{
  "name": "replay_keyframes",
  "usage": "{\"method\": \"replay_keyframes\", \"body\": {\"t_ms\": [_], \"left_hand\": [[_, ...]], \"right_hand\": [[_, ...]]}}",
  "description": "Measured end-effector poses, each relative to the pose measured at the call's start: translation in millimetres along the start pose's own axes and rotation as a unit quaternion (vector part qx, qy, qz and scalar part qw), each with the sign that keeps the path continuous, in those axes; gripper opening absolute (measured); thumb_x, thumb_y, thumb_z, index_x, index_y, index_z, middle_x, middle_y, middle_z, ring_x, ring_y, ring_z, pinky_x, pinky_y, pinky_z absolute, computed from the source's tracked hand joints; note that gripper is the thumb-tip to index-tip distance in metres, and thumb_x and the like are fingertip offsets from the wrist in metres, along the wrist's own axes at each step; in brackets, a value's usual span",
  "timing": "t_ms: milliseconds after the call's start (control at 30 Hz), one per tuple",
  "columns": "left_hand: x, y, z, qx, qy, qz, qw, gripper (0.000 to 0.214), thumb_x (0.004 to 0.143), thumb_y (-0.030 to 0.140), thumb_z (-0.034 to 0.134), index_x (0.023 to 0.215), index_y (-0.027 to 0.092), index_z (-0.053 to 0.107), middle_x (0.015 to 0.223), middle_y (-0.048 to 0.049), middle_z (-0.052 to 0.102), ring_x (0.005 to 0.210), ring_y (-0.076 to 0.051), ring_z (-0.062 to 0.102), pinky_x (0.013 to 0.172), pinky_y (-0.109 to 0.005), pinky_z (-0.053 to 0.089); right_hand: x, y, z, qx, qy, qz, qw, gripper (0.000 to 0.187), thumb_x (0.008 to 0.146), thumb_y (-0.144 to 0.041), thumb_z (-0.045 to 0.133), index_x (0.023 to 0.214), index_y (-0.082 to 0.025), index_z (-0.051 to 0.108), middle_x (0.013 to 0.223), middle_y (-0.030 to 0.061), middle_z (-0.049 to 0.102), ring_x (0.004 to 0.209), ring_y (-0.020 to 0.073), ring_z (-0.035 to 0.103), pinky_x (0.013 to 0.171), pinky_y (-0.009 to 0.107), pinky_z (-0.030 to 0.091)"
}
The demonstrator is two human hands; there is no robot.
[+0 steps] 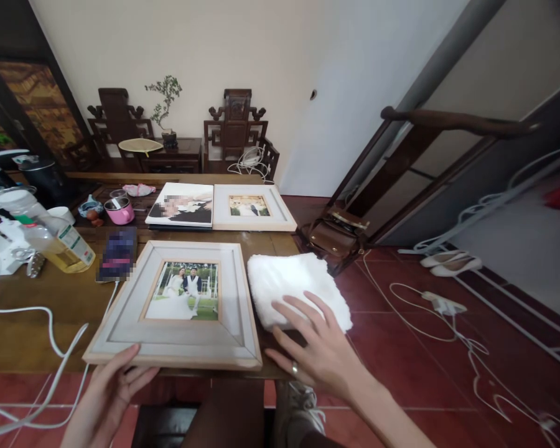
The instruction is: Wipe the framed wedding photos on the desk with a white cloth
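Note:
A light wooden picture frame (239, 283) with a wedding photo (196, 294) in it lies at the near edge of the table. My left hand (114, 382) grips its near left edge, thumb on the top face and fingers beneath. Beside the frame, on the right, is a folded white fluffy cloth (287, 277). Over its near side rests my right hand (315, 339), open with the fingers spread and a ring on one of them. The fingertips seem to touch the cloth, though how firmly they press I cannot tell.
Behind lie a second framed photo (280, 211) and a photo panel (186, 193). To the left are a phone (116, 255), a pink cup (120, 211), an oil bottle (70, 246) and a white cable (46, 309). A wooden chair (373, 162) with a brown bag (338, 236) stands right.

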State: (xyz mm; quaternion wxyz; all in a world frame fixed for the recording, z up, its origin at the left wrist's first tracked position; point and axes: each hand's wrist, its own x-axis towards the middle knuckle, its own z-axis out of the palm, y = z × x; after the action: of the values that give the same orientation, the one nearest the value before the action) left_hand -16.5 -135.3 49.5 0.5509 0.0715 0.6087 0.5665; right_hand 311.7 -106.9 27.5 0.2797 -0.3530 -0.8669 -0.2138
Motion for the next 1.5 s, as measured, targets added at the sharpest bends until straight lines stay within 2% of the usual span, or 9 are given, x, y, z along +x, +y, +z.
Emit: {"method": "replay_keyframes", "body": {"t_ms": [167,300,433,533,733,933,1200,1333,1500], "left_hand": [[2.1,-1.0,0.4,-0.010,0.016,-0.003,1.000,0.024,0.069,-0.001,0.064,0.087,0.014,0.067,0.093,-0.0069,0.076,0.078,-0.026,0.075,0.058,-0.033,0.066],[3.6,-0.6,-0.5,-0.006,0.015,-0.015,1.000,0.026,0.071,-0.003,0.062,0.091,0.012,0.068,0.093,-0.0082,0.076,0.076,-0.027,0.075,0.062,-0.038,0.067],[1.0,-2.1,1.7,-0.003,0.014,-0.019,1.000,0.021,0.070,-0.005,0.064,0.081,0.012,0.065,0.089,-0.0074,0.076,0.075,-0.029,0.075,0.066,-0.045,0.067],[-0.4,-6.4,6.9,-0.001,0.008,-0.032,0.999,0.020,0.069,-0.007,0.064,0.077,0.011,0.063,0.083,-0.0069,0.075,0.073,-0.029,0.075,0.065,-0.044,0.067],[-0.9,-18.3,14.5,0.015,-0.014,-0.037,0.999,0.038,0.071,-0.008,0.066,0.105,0.011,0.062,0.087,-0.0079,0.076,0.072,-0.028,0.076,0.064,-0.040,0.067],[-1.8,-22.5,13.1,0.019,-0.034,-0.034,0.999,0.059,0.078,-0.006,0.064,0.132,0.014,0.051,0.100,-0.0100,0.075,0.081,-0.029,0.076,0.070,-0.042,0.067],[-2.3,-15.9,21.2,0.006,-0.087,-0.105,0.991,0.055,0.083,-0.004,0.062,0.133,0.013,0.049,0.114,-0.0139,0.072,0.096,-0.031,0.073,0.082,-0.042,0.066],[1.0,-12.9,28.1,-0.008,-0.104,-0.157,0.982,0.047,0.086,-0.001,0.060,0.131,0.009,0.050,0.116,-0.0168,0.071,0.102,-0.030,0.072,0.090,-0.041,0.062],[6.3,-10.7,23.1,-0.013,-0.236,-0.253,0.938,0.035,0.091,0.022,0.061,0.121,0.006,0.059,0.122,-0.0195,0.069,0.113,-0.030,0.067,0.098,-0.036,0.055]], "right_hand": [[0.9,4.1,28.2,-0.038,-0.052,0.121,0.991,0.013,0.090,-0.012,0.053,0.084,-0.016,0.064,0.137,0.0220,0.053,0.134,0.0389,0.041,0.106,0.066,0.036],[12.4,37.0,25.5,0.049,0.062,0.200,0.977,0.013,0.089,-0.016,0.054,0.089,-0.020,0.066,0.124,0.0141,0.063,0.125,0.0345,0.051,0.108,0.066,0.032],[25.9,74.8,4.3,0.266,0.221,0.425,0.837,0.019,0.088,-0.035,0.055,0.095,-0.024,0.068,0.109,0.0083,0.068,0.109,0.0323,0.060,0.096,0.056,0.046],[38.0,84.3,-0.9,0.395,0.186,0.482,0.760,0.026,0.084,-0.041,0.058,0.100,-0.025,0.069,0.107,0.0064,0.067,0.107,0.0303,0.061,0.092,0.049,0.048],[64.3,68.9,23.7,0.339,0.053,0.467,0.815,0.036,0.067,-0.052,0.076,0.082,-0.019,0.072,0.099,0.0071,0.060,0.095,0.0273,0.061,0.087,0.043,0.049],[86.4,82.3,-0.7,0.297,0.083,0.382,0.872,0.027,0.077,-0.046,0.070,0.069,-0.021,0.068,0.088,0.0051,0.066,0.080,0.0237,0.062,0.072,0.039,0.049],[97.0,107.8,-29.3,0.438,0.088,0.468,0.762,0.039,0.063,-0.044,0.083,0.093,-0.024,0.068,0.097,0.0061,0.072,0.080,0.0242,0.065,0.063,0.037,0.053],[92.1,114.5,-29.1,0.432,0.025,0.428,0.793,0.064,0.052,-0.036,0.089,0.109,-0.026,0.062,0.109,0.0053,0.069,0.093,0.0275,0.064,0.073,0.041,0.057],[85.1,115.3,-29.6,0.423,0.014,0.466,0.777,0.050,0.064,-0.048,0.081,0.105,-0.024,0.063,0.107,0.0073,0.069,0.089,0.0284,0.066,0.071,0.043,0.058]]}}
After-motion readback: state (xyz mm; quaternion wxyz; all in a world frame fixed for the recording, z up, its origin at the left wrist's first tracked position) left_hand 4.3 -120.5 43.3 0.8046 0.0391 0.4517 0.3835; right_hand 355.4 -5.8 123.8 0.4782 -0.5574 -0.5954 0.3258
